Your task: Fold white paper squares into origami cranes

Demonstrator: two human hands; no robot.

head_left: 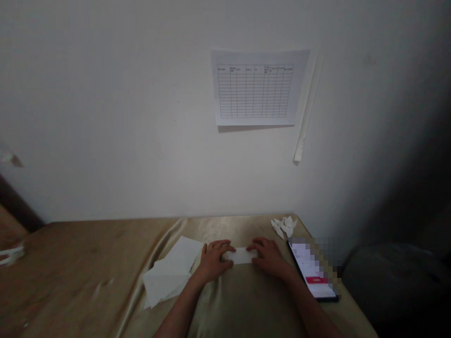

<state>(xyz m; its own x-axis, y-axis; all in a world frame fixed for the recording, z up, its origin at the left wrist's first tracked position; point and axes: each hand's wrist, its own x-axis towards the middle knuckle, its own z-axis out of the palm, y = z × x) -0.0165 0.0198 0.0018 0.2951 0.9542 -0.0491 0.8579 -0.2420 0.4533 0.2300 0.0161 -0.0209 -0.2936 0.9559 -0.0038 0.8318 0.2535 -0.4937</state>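
A small white strip of paper [244,256], apparently folded, lies on the cloth-covered table in front of me. My left hand [215,259] grips its left end, with the thumb at the near edge and the fingers bent over the far side. At the opposite end my right hand [270,258] holds the paper in much the same way. Both ends of the strip are partly hidden under my fingers. Beside my left hand lie several overlapping white sheets of paper [172,270].
A phone with a lit screen [310,270] lies right of my right hand. Behind it are crumpled paper scraps [284,226]. The brownish satin tablecloth [88,272] has wrinkles. On the wall hang a printed table sheet [259,89] and a narrow paper strip [309,108].
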